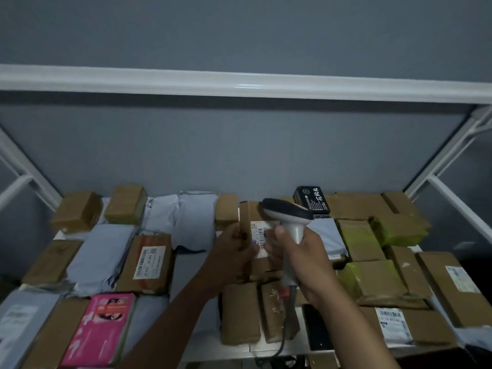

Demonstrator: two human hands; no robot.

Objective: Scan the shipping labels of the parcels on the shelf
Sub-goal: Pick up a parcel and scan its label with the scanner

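- Right in the middle of the shelf (269, 348), that's where the action is: my left hand (235, 253) holds a brown parcel (253, 214) by its left edge, fingers curled round it, tipping its labelled face up toward me.
- My right hand (310, 258) is the grip on the scanner (288, 217), clamped around the pale handle with the thumb up near the front. So both grips are closed on something, neither is free.
- The bit that matters: the shipping label (259, 237) sits just left of and below the scanner's dark head, between my two hands. My right thumb looks like it overlaps the label's right edge, though I can't tell if it really covers the barcode.
- Label's long axis runs away from me, up the box, and the barcode stripes sit on its lower half, nearest my hands.
- Scanner head points left and away, so I reckon the nose has to tilt down and back toward me a touch to catch the bars. Right hand is nearer for that; left just keeps the box steady.
- Plenty left around it: another labelled box (151, 259) off to the left, a pink package (102, 328) near the front, grey mailers (102, 254), green-taped boxes (358, 238) on the right.
- Scanner cable (282, 339) hangs down over the front boxes; could snag when I move along.
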